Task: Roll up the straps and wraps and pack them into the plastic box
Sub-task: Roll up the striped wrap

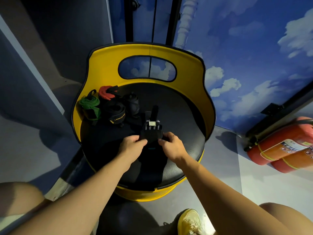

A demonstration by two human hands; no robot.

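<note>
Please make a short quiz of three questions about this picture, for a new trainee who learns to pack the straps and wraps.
1. True or false: the green wrap lies at the left edge of the yellow chair's black seat.
2. What do the left hand and the right hand hold together?
A. the red wrap
B. a black strap
C. the fire extinguisher
3. Fill in: the lettered black wrap lies ___ of the green wrap.

Key
1. True.
2. B; each hand grips one end of it, above the seat.
3. Right.
</note>
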